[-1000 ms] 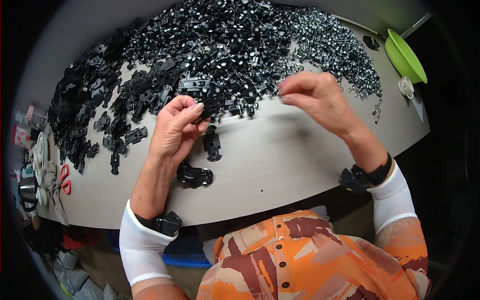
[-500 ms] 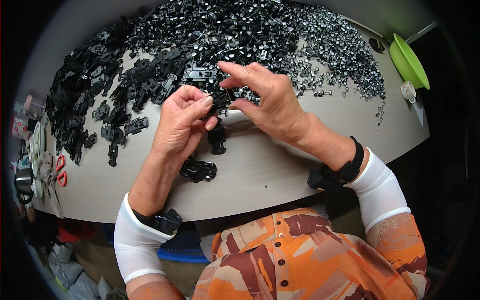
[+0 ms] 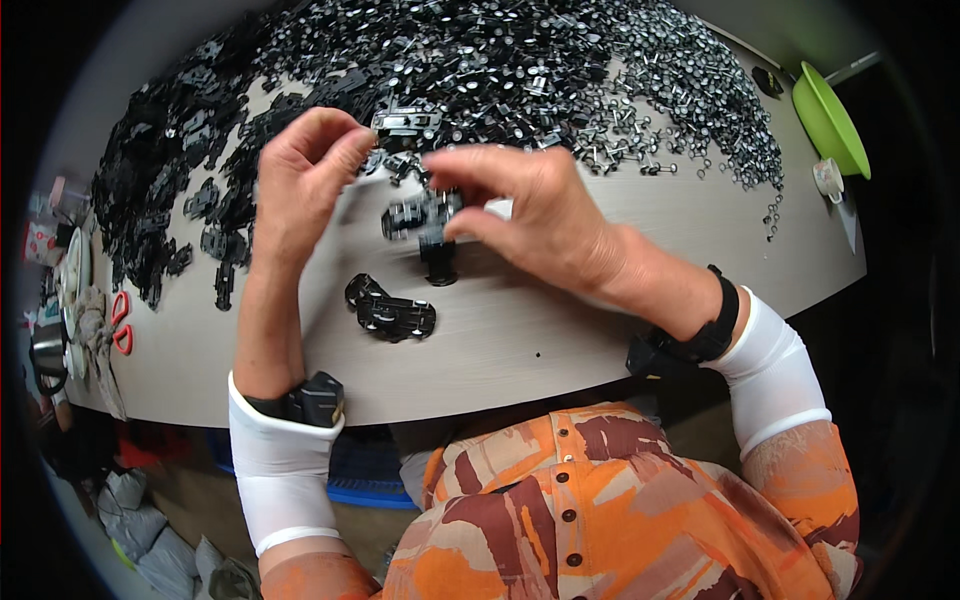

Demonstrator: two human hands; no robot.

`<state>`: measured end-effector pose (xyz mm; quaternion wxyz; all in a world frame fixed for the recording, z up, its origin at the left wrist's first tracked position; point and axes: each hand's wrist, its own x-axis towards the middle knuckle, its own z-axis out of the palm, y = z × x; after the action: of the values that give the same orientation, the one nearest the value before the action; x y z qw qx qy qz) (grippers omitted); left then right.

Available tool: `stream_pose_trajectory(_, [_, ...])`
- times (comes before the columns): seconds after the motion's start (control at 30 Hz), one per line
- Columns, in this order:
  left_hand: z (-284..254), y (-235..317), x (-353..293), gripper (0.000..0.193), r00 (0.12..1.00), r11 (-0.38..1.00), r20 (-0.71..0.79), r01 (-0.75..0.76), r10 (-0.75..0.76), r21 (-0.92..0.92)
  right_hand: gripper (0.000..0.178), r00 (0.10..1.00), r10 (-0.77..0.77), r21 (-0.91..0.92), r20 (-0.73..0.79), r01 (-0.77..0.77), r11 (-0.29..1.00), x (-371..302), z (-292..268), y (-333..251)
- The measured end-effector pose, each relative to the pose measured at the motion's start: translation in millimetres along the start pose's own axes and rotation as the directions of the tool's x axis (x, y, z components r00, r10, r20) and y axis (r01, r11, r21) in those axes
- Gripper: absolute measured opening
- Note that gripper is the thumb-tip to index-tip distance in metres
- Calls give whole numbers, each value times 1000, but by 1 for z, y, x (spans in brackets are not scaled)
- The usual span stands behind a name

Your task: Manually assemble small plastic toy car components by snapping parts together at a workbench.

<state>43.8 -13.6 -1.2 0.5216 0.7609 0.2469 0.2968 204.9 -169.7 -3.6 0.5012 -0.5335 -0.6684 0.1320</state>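
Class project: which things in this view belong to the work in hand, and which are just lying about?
Seemingly in the work:
- car bases, black, piled and loose
- wheel pairs, heaped
- left hand and right hand

Apparently just lying about:
- green bowl
- cup
- red scissors
- cloth

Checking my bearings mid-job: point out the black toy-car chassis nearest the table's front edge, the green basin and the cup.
Black toy-car chassis (image 3: 400, 318): head view, middle of its body.
Green basin (image 3: 832, 125): head view, its visible wall.
Cup (image 3: 826, 178): head view, side of its body.
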Motion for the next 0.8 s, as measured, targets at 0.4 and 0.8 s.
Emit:
stream_pose_trajectory(0.4, [-2,5,-9,10,989,949,138,7,-53,316,24,918,-8,-363,397,166,917,2,-9,12])
stream_pose_trajectory(0.8, [-6,19,-12,13,797,906,472,211,-377,368,40,876,120,-409,468,94,908,-12,15,-11])
